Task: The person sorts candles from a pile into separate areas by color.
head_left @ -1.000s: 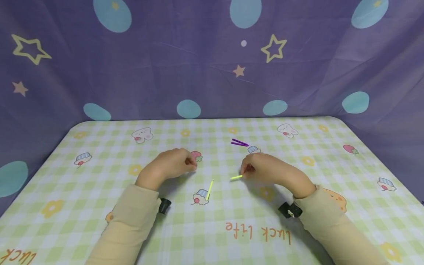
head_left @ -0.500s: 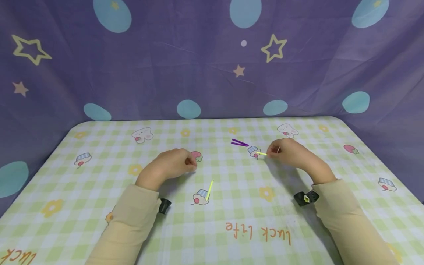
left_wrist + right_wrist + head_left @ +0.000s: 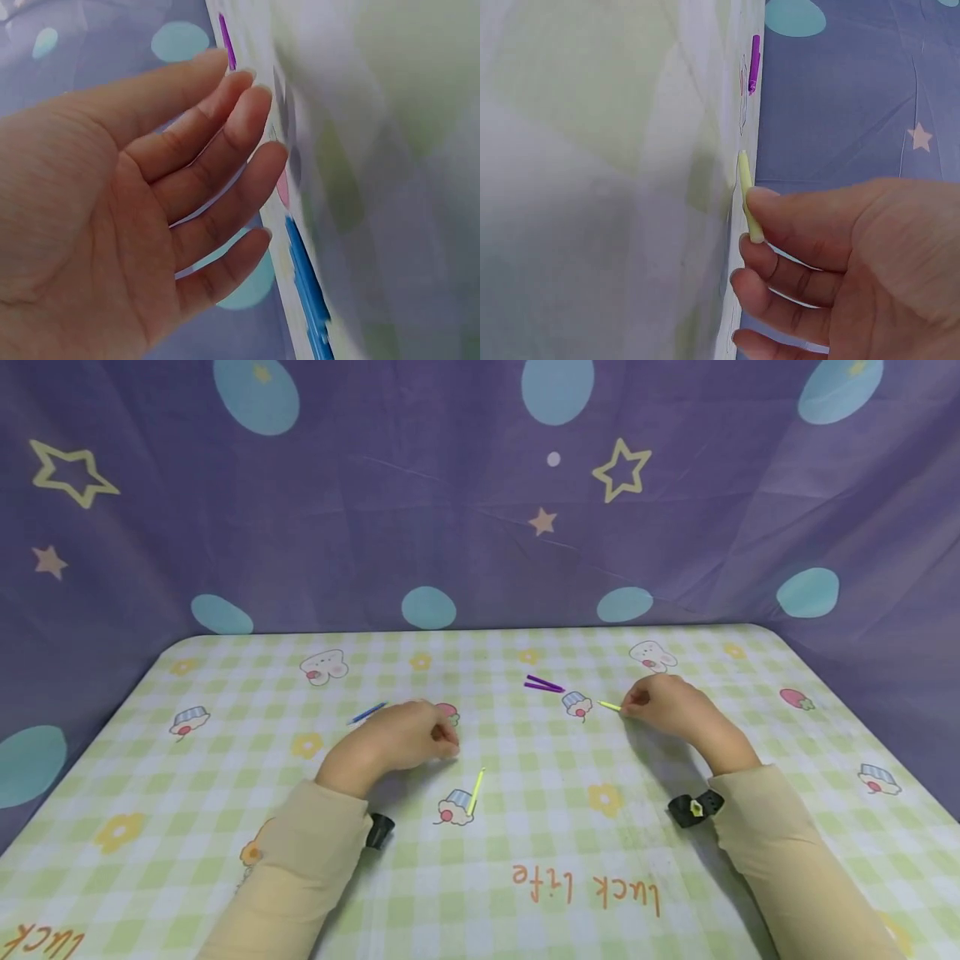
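Note:
My right hand [image 3: 663, 706] pinches a short, thin yellow stick [image 3: 745, 172] between thumb and forefinger, low over the cloth at the right of the table. The stick's free end points left, towards a printed cupcake. My left hand [image 3: 405, 732] hovers over the left middle with loosely bent fingers and nothing between them, as the left wrist view shows. Just beyond its knuckles lie blue sticks [image 3: 367, 713], partly hidden in the head view. A second yellow stick [image 3: 476, 791] lies in the middle, nearer the body. Two purple sticks [image 3: 543, 683] rest further back.
A green-and-white checked cloth [image 3: 525, 827] with printed cupcakes, flowers and lettering covers the table. Behind its back edge hangs a purple curtain [image 3: 480, 527] with stars and blue ovals. Each wrist carries a black strap-on camera [image 3: 696, 810].
My right hand has moved right and away from the body with the yellow stick, then shifted only slightly. My left hand has edged right, uncovering the blue sticks.

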Demonstrator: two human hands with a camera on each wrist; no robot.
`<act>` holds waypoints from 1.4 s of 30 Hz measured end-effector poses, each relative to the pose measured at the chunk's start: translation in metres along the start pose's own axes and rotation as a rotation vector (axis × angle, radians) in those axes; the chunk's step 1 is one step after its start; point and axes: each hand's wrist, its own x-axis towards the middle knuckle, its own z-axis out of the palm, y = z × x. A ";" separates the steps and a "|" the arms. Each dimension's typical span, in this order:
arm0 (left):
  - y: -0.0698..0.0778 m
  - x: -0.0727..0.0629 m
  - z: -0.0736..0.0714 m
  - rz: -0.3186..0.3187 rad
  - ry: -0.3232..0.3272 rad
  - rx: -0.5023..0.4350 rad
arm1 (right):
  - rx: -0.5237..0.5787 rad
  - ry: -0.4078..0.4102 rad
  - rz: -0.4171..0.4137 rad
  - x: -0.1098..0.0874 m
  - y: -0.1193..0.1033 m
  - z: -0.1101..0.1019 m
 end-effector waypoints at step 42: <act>0.058 0.020 0.025 0.274 0.044 0.239 | 0.092 -0.081 -0.173 -0.010 0.017 -0.028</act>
